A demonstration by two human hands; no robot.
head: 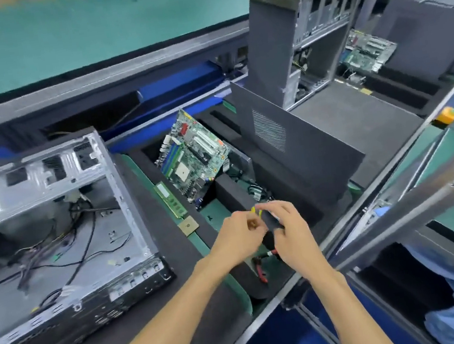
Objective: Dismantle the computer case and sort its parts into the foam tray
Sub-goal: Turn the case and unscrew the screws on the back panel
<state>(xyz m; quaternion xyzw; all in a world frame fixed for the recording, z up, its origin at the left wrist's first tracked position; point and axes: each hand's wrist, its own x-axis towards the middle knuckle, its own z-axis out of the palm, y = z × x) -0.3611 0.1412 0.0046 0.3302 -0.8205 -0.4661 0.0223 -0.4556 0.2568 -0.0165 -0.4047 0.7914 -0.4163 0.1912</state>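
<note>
Both hands, left (pixel 237 238) and right (pixel 289 231), pinched a small black part (pixel 271 221) with yellow wires over the foam tray (pixel 171 239), beside the opened case (pixel 51 227) and propped motherboard (pixel 193 154).

text: none legible | motherboard (pixel 193 154) print at 12 o'clock: too blurred | RAM stick (pixel 170 199) label at 10 o'clock: too small | case (pixel 53 242) stickers at 9 o'clock: unreadable

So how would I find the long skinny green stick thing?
Start at the open computer case on the left. Just right of it, the memory stick lies flat on the black foam tray, beside the tilted motherboard. It is narrow and plain; the motherboard is wide and crowded.
</note>
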